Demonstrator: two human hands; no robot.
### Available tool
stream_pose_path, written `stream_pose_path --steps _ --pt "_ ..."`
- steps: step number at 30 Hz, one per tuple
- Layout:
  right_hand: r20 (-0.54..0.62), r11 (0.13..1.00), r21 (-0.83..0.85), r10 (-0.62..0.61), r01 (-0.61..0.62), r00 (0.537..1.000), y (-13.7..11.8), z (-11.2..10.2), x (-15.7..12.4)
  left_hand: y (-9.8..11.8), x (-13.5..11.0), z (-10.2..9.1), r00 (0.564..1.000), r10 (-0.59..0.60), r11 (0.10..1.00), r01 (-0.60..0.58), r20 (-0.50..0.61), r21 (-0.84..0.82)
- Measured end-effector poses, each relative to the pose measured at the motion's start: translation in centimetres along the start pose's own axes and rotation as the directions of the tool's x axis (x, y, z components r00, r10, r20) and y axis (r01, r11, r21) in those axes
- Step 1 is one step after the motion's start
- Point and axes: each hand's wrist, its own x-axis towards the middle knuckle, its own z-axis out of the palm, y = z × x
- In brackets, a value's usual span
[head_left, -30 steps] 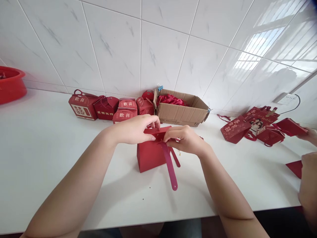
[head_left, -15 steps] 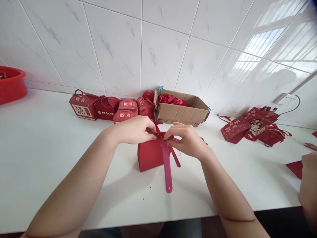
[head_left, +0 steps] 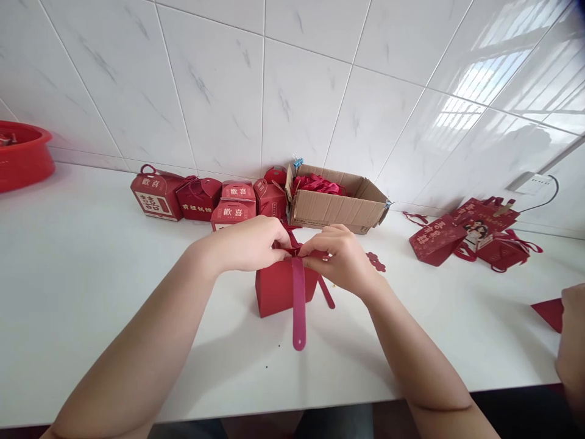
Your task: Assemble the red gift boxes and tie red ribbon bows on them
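A plain red gift box stands on the white table in front of me. My left hand pinches the left part of its top edge. At the right of that edge my right hand has its thumb and fingers closed on the end of a magenta strap. The strap hangs down the near face, with a small hole at its rounded lower end. Another strap slants out at the box's right side. Beyond my right hand lie red flower-shaped cutouts. My fingers hide most of the top edge.
Several printed red gift boxes line the wall. Beside them a cardboard box holds red ribbon. More red boxes lie at the right, near a power strip. A red basin is far left. Another person's hand holds red card.
The magenta strap has swung left and now hangs straighter down the box's near face. My right hand has shifted slightly left, along the top edge. My left hand stays at the edge.
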Motion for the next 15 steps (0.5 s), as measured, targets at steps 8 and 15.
stream_pose_path --steps 8,15 --pt "0.006 0.984 -0.027 0.174 -0.173 0.985 -1.2 -0.07 -0.25 -0.56 0.17 0.03 1.0 0.015 1.0 -0.015 0.022 -0.016" --pt "-0.031 0.988 -0.062 0.14 -0.142 0.99 -1.17 0.18 -0.3 -0.57 0.07 0.03 0.999 0.035 0.998 -0.035 0.002 -0.05"
